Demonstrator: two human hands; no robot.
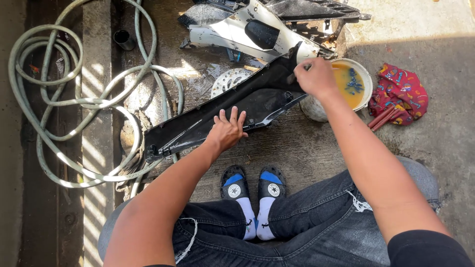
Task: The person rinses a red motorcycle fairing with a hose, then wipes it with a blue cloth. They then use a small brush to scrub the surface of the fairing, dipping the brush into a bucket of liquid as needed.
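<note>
Your knees and sandalled feet (252,190) sit nearest. Beyond them, your left hand (228,129) lies open, fingers spread, on the black panel (222,114) slanting across the concrete floor (307,148). Your right hand (316,76) is closed at its upper end, beside the bucket (366,79).

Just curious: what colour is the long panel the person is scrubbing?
The panel is glossy black, seen best in the head view.

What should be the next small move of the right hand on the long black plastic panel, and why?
Probably a short stroke down the long black plastic panel toward the left hand. The right hand sits at the panel's upper end gripping something small, the left hand presses the middle flat, and the white bucket of orange liquid stands beside it.
</note>
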